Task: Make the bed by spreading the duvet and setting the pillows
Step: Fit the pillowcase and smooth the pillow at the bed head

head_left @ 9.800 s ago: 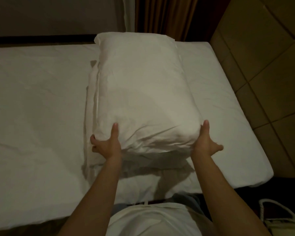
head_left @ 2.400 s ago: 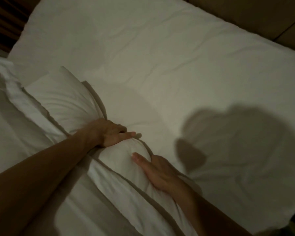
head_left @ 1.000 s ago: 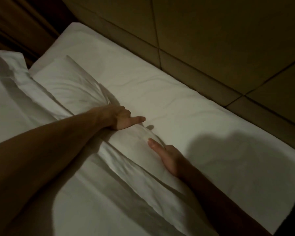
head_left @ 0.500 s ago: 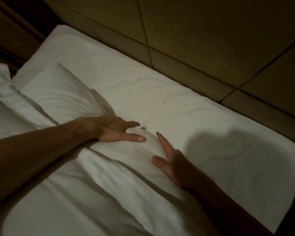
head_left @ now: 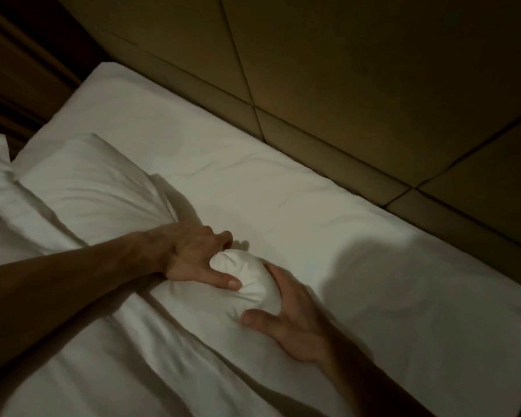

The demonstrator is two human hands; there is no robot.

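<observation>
Pillow (head_left: pixel 97 188) end bunched in my left hand (head_left: pixel 193 254) and right hand (head_left: pixel 286 314), setting it; next, slide it toward the headboard (head_left: pixel 358 85).

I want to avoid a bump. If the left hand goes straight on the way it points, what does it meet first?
Probably only the bare white sheet; further on, the padded headboard. The left hand grips the pillow.

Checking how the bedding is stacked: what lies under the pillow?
The pillow lies on folded white bedding, likely the duvet, over the sheeted mattress. Both hands grip its end; anything directly beneath is covered.
</observation>
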